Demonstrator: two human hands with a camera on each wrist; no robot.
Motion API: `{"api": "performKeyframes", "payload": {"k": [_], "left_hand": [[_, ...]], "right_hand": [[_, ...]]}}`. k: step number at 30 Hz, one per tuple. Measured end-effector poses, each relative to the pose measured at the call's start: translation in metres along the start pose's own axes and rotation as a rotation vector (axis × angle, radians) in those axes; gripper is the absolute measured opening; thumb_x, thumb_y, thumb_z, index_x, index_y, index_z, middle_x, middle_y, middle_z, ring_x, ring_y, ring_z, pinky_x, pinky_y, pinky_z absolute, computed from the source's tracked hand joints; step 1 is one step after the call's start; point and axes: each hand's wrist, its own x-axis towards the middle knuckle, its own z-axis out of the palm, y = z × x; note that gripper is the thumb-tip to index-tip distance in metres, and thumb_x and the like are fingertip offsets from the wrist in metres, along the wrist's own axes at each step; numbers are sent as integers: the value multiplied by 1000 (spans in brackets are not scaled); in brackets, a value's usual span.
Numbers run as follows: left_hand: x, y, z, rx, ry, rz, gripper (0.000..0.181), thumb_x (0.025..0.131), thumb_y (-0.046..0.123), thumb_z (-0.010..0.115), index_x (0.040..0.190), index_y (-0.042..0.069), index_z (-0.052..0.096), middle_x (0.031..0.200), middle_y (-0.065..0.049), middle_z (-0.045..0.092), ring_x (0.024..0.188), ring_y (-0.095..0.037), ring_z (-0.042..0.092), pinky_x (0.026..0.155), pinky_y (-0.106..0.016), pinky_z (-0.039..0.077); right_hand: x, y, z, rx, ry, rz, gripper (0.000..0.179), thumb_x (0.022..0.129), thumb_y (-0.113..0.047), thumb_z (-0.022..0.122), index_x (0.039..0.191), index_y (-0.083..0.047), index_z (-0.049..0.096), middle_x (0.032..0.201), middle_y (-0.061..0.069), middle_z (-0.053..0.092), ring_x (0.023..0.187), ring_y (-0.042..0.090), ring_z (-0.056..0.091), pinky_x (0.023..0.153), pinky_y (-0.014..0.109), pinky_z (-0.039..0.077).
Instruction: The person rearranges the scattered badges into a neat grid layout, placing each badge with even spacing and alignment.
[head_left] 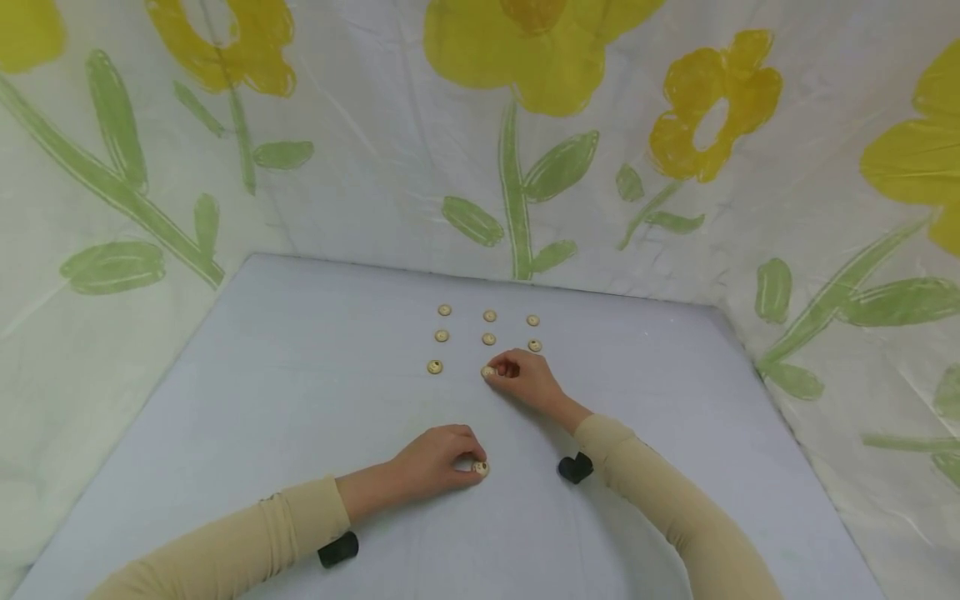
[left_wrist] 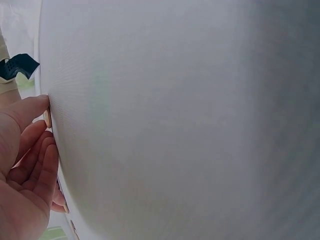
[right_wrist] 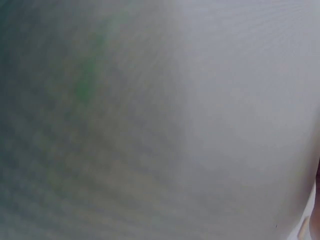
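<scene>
My left hand (head_left: 433, 461) pinches a small round wooden disc with dark markings (head_left: 481, 469) between thumb and fingertips, low at the tabletop near the middle. The disc's edge (left_wrist: 48, 118) shows beside the thumb in the left wrist view. Farther back, my right hand (head_left: 527, 382) pinches a second wooden disc (head_left: 487, 372) at the table surface. That disc stands to the right of another disc (head_left: 435, 367) in the nearest row. Behind them, more discs lie in two rows of three, among them one with a dark spot (head_left: 535, 345). In the right wrist view only a sliver of hand shows.
The pale tabletop (head_left: 300, 400) stretches out on both sides of the discs. A white sheet with painted yellow flowers (head_left: 375, 192) hangs around its back and sides. Dark devices (head_left: 575, 468) sit under both wrists.
</scene>
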Motion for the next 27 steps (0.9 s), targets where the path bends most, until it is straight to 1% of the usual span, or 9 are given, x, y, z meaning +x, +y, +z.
{"api": "performKeyframes", "payload": {"k": [9,16,22,27], "left_hand": [[0,0,-1,0,-7,-5,10,86,17,74,95,12,74,88,6,64,82,-6,58,76,-22,48],[0,1,0,-8,-15,-12,10,86,17,74,95,12,73,88,6,64,81,-6,57,76,-22,48],[0,1,0,-14,-9,-14,10,86,16,74,94,11,73,88,6,64,81,-6,57,75,-22,48],[1,0,1,-11,-9,-17,9,86,16,74,94,12,73,88,6,64,80,-6,57,75,-22,48]], "right_hand": [[-1,-1,-1,16,4,24,23,83,-21,79,102,-8,72,80,-3,61,71,10,53,65,25,44],[-4,1,-2,39,12,25,23,84,-21,78,102,-9,72,81,-3,62,72,10,54,65,25,46],[-6,1,-4,41,16,48,23,83,-21,79,102,-10,72,82,-4,63,74,10,58,69,26,48],[-9,2,-6,44,8,68,22,83,-21,79,102,-11,71,82,-4,63,75,10,58,68,25,49]]}}
